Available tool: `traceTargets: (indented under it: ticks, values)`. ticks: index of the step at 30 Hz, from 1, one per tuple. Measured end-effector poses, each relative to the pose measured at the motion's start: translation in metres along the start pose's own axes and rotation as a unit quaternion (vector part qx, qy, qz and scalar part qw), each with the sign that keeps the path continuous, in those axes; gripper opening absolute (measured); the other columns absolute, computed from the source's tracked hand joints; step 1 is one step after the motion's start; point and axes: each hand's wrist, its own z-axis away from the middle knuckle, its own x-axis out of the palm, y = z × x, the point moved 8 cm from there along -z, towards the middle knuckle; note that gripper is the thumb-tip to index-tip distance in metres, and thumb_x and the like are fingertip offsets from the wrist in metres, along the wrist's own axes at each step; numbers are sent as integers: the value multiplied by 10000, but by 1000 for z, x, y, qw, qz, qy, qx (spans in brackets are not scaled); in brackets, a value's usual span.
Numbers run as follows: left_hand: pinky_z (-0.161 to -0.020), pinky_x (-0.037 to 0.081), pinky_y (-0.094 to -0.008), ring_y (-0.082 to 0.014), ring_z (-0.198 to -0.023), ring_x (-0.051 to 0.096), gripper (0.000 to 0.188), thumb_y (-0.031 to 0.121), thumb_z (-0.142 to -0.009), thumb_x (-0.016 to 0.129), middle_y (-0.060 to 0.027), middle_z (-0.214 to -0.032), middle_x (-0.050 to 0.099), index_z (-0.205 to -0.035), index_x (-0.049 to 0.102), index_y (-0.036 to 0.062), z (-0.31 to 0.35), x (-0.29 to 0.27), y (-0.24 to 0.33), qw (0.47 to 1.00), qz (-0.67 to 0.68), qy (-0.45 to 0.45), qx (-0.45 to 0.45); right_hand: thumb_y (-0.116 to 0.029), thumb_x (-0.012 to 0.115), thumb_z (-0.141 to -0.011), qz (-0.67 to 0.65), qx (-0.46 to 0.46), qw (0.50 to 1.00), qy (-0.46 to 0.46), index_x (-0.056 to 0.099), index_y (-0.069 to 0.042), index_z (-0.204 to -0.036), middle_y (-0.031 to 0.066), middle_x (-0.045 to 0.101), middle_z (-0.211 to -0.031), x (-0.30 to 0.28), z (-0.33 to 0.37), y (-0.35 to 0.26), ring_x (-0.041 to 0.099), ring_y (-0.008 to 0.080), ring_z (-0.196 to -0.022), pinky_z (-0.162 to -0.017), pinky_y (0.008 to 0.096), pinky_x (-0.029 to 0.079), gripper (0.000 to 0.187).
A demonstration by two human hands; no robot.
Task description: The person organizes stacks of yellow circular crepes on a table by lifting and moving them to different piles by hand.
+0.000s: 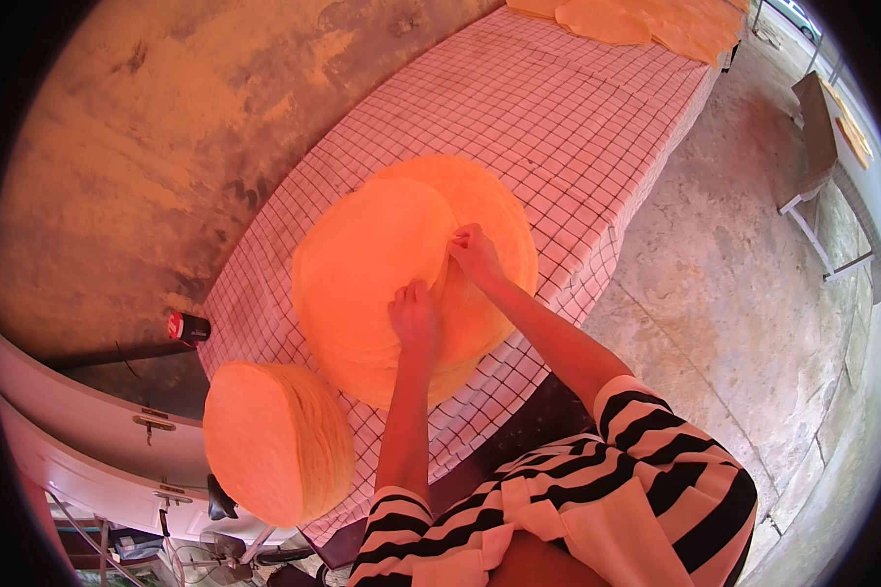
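A broad stack of thin round sheets [494, 205], tinted orange by the light, lies on the table in front of me. Its topmost sheet [372, 245] is shifted to the left, so the sheets below show on the right. My right hand [475, 252] pinches the right edge of this top sheet. Lower and closer to me, my left hand [414, 315] has its fingers curled together at the same sheet's edge; its fingertips are partly hidden. A second, taller stack of round sheets [255, 445] stands at the table's near left corner.
The long table has a checked cloth [558, 127]. More round sheets [636, 24] lie at its far end. A dark and red can-shaped item [188, 328] sits at the left edge. White panels with latches [88, 411] and a fan [227, 558] are at lower left; another table [852, 166] stands right.
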Motion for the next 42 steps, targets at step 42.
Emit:
traceTargets:
  ticks: [42]
  values:
    - [-651, 410, -412, -317, -817, 533, 303, -17, -680, 535, -159, -838, 574, -982, 514, -7, 4, -7, -1, 998, 13, -58, 6, -119, 501, -849, -171, 293, 926, -167, 540, 18, -966, 148, 629, -878, 21, 26, 10, 646, 227, -713, -556, 299, 538, 184]
